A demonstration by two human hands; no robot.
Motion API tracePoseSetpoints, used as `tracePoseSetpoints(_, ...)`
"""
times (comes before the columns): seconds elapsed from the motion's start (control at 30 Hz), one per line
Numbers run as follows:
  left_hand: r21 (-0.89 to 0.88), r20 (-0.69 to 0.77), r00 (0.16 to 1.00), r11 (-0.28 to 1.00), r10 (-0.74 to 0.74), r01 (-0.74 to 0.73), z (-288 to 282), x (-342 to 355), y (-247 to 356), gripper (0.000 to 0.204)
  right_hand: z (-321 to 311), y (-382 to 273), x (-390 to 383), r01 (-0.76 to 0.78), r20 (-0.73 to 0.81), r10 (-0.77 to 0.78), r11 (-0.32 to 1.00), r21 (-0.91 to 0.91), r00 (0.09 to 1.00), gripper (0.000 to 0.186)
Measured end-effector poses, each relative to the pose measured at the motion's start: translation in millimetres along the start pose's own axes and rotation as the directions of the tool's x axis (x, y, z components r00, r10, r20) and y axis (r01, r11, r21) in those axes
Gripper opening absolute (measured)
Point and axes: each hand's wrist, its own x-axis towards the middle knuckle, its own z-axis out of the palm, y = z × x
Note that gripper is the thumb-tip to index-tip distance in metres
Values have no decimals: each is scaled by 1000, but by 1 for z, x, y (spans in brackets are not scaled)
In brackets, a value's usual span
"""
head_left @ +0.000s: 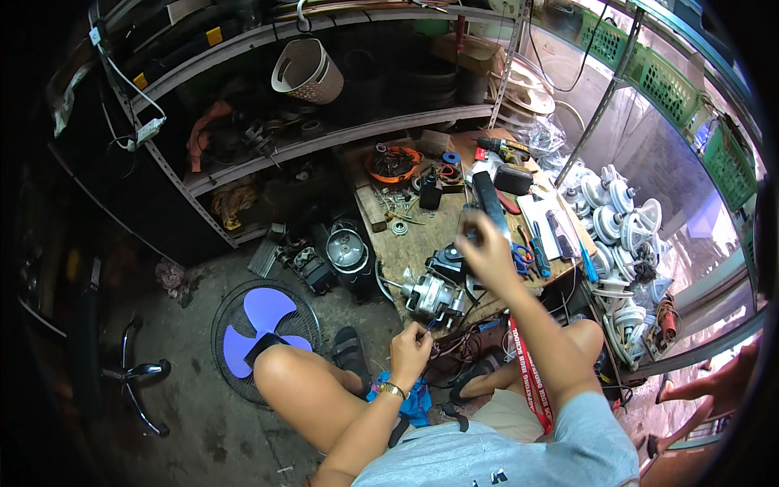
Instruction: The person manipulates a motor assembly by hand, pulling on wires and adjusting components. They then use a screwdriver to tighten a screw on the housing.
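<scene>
silver metal motor (436,298) was supported at the tabletop (398,252)'s near edge; a thin wire (428,329) was pinched by the left hand (410,354); the blurred right hand (488,250) was curled above, its grip unclear.

- Motor (436,297): silver-grey metal, with a blocky, uneven casing. It sat on the wooden bench (396,253), at the seven o'clock edge of the top. Its shaft (393,283) projected toward ten o'clock, roughly level.
- Wire (432,327): thin, bluish, pinched near the motor's six o'clock side. Its attachment point could not be made out.
- Black part (448,260): compact, dark, lying just beyond the motor at about twelve o'clock; contact between the two could not be confirmed.
</scene>
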Motion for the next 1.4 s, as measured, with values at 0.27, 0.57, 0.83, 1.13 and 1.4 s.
tracePoseSetpoints(0.27,-35,84,994,997,-63,66,0,6,11,16,63,132,173,-85,184,185,890,-449,965,101)
tracePoseSetpoints(0.57,-12,76,993,996,-90,91,2,6,1,16,90,101,175,-40,75,64,959,-281,995,82)
tracePoseSetpoints(0.83,15,107,987,993,-121,120,-1,9,11,17,180,74,181,-94,-58,82,964,-249,995,84)
tracePoseSetpoints(1.13,-16,101,984,988,-150,152,-1,9,10,17,155,110,185,-172,-246,142,980,-103,959,55)
tracePoseSetpoints(1.4,-37,109,989,994,-100,105,0,7,3,18,142,171,177,-298,-28,351,748,-593,936,28)
